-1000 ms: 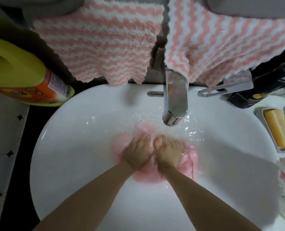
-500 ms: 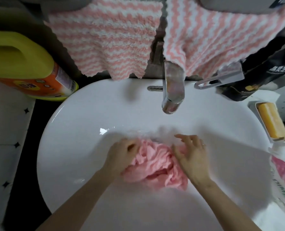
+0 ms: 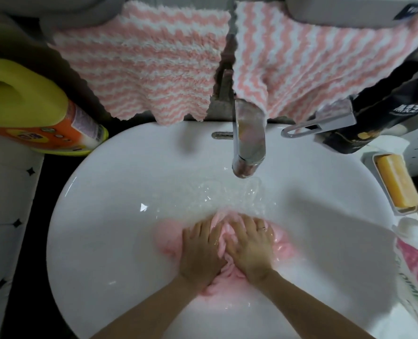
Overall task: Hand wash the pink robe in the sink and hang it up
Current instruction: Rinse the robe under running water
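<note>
Clearly mid-wash, the left hand (image 3: 200, 250) and right hand (image 3: 250, 247) pressed flat, fingers straight, on the robe (image 3: 168, 239) submerged in the sink (image 3: 80, 192) at lower centre, with wringing and hanging left to do.

Bare forearms (image 3: 151, 307) (ring (image 3: 264, 228), right hand (image 3: 250, 248))

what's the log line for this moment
step: washing | left hand: pressing pink robe | right hand: pressing it | robe: wet, in sink | hung: no
</note>
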Demonstrator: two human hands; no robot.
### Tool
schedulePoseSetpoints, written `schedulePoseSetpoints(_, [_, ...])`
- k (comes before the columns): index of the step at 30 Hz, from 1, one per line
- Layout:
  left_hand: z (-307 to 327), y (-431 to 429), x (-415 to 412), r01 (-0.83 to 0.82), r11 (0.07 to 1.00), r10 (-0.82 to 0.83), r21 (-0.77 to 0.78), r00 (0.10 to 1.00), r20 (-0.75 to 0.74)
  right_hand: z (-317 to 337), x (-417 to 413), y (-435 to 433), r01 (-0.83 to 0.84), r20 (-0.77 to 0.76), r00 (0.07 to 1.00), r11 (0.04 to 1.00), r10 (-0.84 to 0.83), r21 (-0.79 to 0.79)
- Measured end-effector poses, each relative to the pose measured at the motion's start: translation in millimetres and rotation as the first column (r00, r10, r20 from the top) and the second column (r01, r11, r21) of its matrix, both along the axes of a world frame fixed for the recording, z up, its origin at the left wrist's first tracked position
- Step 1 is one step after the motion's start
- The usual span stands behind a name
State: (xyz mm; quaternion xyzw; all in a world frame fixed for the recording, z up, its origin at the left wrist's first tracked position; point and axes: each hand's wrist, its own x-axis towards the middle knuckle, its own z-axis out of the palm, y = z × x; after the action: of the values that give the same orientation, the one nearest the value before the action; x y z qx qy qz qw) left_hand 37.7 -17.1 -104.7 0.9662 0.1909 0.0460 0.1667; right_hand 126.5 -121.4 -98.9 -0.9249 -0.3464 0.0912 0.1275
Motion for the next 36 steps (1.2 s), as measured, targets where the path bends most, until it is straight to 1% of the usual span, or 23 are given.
schedulePoseSetpoints(3, [-6,3,7,0.019,0.999,-0.015,0.051,0.998,-0.063,-6,6,7,0.021,0.036,0.999,1.000,-0.022,0.018])
schedulePoseSetpoints(6, [-13,9,15,0.028,0.998,-0.021,0.063,0.993,-0.118,-11,14,16,0.049,0.048,0.998,0.998,-0.048,-0.030])
schedulePoseSetpoints(9, [-17,20,31,0.011,0.998,-0.008,0.056,0.997,-0.070,-12,25,30,0.112,0.055,0.993,0.989,-0.107,-0.094])
schedulePoseSetpoints(11, [-16,27,39,0.021,0.999,-0.020,0.027,0.999,-0.041,-10,31,38,0.183,0.045,0.983,0.979,-0.180,-0.087])
schedulePoseSetpoints(13, [-15,33,44,0.044,0.999,-0.045,-0.012,0.996,-0.074,-8,35,45,0.228,0.002,0.974,0.973,-0.228,-0.034])
schedulePoseSetpoints(15, [-2,38,51,0.048,0.993,-0.067,-0.105,0.980,-0.186,-4,38,48,0.245,-0.097,0.964,0.969,-0.246,-0.024])
schedulePoseSetpoints(17, [14,45,59,-0.030,0.975,-0.035,-0.222,0.958,-0.283,4,44,49,0.304,-0.199,0.932,0.952,-0.302,-0.020])
schedulePoseSetpoints(18, [19,50,63,-0.100,0.949,0.012,-0.300,0.960,-0.281,7,50,47,0.351,-0.270,0.901,0.936,-0.340,-0.006])
schedulePoseSetpoints(19, [25,55,65,-0.165,0.896,0.057,-0.412,0.964,-0.261,13,55,45,0.397,-0.399,0.846,0.918,-0.355,0.024])
schedulePoseSetpoints(20, [30,62,66,-0.204,0.826,0.069,-0.526,0.962,-0.264,19,60,42,0.434,-0.540,0.774,0.898,-0.332,0.071])
schedulePoseSetpoints(21, [37,69,67,-0.204,0.758,0.044,-0.620,0.964,-0.264,28,64,38,0.450,-0.620,0.730,0.885,-0.287,0.120])
schedulePoseSetpoints(23, [55,85,68,-0.186,0.663,-0.032,-0.725,0.961,-0.276,49,72,33,0.436,-0.669,0.714,0.880,-0.208,0.192])
schedulePoseSetpoints(25, [77,99,68,-0.170,0.520,-0.032,-0.837,0.975,-0.218,67,79,33,0.432,-0.700,0.701,0.861,-0.134,0.268])
schedulePoseSetpoints(26, [87,104,66,-0.133,0.483,-0.042,-0.866,0.984,-0.174,74,81,34,0.432,-0.709,0.698,0.848,-0.099,0.308])
schedulePoseSetpoints(27, [96,107,62,-0.090,0.502,-0.055,-0.860,0.989,-0.135,83,82,35,0.423,-0.707,0.704,0.835,-0.059,0.352])
schedulePoseSetpoints(28, [104,109,59,-0.010,0.561,-0.075,-0.828,0.995,-0.062,90,81,34,0.391,-0.676,0.737,0.824,-0.014,0.409])
schedulePoseSetpoints(29, [110,109,55,0.075,0.642,-0.085,-0.763,0.996,0.026,96,78,31,0.328,-0.603,0.797,0.817,0.029,0.474])
schedulePoseSetpoints(31, [122,103,47,0.211,0.785,-0.108,-0.583,0.972,0.208,99,70,21,0.138,-0.354,0.931,0.804,0.094,0.579])
schedulePoseSetpoints(32, [122,100,41,0.266,0.850,-0.141,-0.456,0.947,0.290,98,64,15,0.022,-0.201,0.971,0.796,0.127,0.605])
schedulePoseSetpoints(33, [120,97,35,0.322,0.895,-0.204,-0.308,0.911,0.359,92,60,8,-0.109,-0.047,0.984,0.786,0.174,0.609])
schedulePoseSetpoints(34, [114,93,28,0.380,0.910,-0.291,-0.165,0.869,0.400,85,55,0,-0.241,0.094,0.969,0.775,0.230,0.584])
schedulePoseSetpoints(35, [106,89,22,0.431,0.901,-0.377,-0.049,0.834,0.403,74,50,-7,-0.354,0.204,0.935,0.767,0.290,0.535])
schedulePoseSetpoints(36, [95,84,15,0.469,0.883,-0.447,0.034,0.815,0.370,63,44,-13,-0.441,0.275,0.896,0.764,0.348,0.470])
